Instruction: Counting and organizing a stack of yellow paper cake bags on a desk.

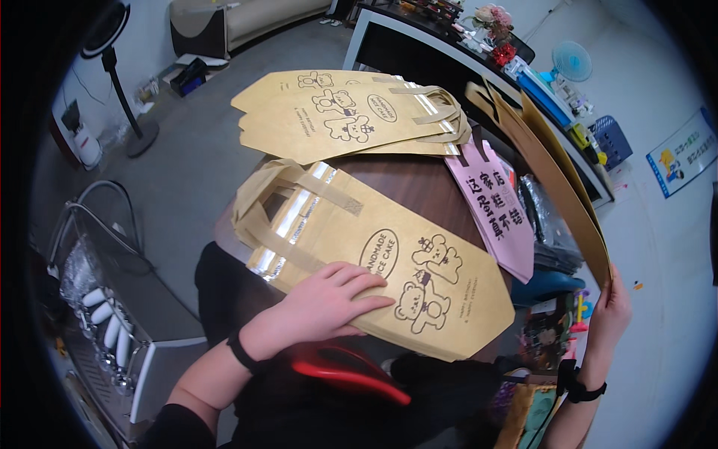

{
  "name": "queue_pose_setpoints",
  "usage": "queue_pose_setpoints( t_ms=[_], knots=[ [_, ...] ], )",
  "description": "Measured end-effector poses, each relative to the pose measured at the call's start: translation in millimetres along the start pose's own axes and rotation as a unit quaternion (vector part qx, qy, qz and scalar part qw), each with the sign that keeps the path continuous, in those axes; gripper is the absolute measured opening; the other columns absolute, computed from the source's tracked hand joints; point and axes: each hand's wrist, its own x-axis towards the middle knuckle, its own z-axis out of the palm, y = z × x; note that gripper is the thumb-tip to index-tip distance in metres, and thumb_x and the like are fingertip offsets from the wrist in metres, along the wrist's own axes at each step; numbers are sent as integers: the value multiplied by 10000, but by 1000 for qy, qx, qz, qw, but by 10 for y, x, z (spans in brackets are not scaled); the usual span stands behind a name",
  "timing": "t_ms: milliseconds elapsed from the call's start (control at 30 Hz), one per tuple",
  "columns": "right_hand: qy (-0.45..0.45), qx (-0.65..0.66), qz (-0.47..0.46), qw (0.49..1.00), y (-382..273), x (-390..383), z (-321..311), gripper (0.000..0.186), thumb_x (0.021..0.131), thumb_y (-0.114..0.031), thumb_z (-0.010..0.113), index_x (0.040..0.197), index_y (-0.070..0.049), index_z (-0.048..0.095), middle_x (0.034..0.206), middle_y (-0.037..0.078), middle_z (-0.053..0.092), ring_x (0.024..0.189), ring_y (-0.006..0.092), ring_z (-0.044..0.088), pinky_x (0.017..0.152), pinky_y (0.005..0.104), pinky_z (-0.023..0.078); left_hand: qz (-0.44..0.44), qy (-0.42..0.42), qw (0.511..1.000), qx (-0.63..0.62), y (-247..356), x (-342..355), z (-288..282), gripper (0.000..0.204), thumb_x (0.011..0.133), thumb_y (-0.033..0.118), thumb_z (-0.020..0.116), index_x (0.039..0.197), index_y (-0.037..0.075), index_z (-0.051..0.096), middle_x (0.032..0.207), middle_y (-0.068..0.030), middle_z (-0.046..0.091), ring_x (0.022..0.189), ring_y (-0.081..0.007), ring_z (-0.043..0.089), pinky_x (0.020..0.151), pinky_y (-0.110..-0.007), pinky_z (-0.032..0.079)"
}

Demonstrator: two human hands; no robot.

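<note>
Brown paper makes up the near stack of flat bags [464,280] under the left hand [336,301], printed with line-drawn bears and an oval of lettering. The left hand rests palm down on this stack's near edge, fingers fairly straight and loosely together, gripping nothing that shows. Just beyond and to the left of it are the stack's looped fabric handles [273,191] and a shiny silvery strip [303,206]; the bears lie to its right, and the pointed end of the bags is farther right.

Well to the right of the left hand, the right hand [613,307] is closed, thumb against fingers, on the near end of an upright brown bag [557,168]. This bag stands on edge, stretching away from the right hand to the far left; whether it is one bag or several I cannot tell.

Beyond the left hand and its stack is a far stack of bags [288,112], similarly printed, its handles toward the right. Pink bags [490,202] with dark characters lie left of the right hand and a little farther off. Dark wood tabletop [422,183] shows between the stacks. A black band [241,352] circles the left wrist, another the right.
</note>
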Motion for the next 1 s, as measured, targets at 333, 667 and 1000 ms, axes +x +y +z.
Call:
queue_pose_setpoints(
  t_ms=[333,667,1000],
  knots=[
    [-57,198,-157,966,-1826,-1329,435,550,948,81,802,1470,-56,905,1406,179,920,1284,375,914,1087,470,740,48,39,995,74,220,-177,-242,726,1010,376,963,1680,209,737,1725,-66,704,1623,-294,662,1437,-556,485],
    [-176,247,-135,943,-2033,-1846,607,572,1028,-289,969,1569,-138,858,1612,138,840,1463,377,832,1218,515,694,-70,18,980,185,6,-765,-537,856,993,361,1013,1775,203,703,1847,-51,674,1718,-310,621,1452,-550,478],
    [-145,264,-154,941,-2164,-1718,647,508,1053,-460,947,1456,-154,896,1549,108,864,1418,324,852,1187,444,701,-94,-41,973,208,-282,-890,-563,918,928,346,1064,1763,191,714,1812,-68,701,1719,-329,616,1449,-598,460]
  ],
)
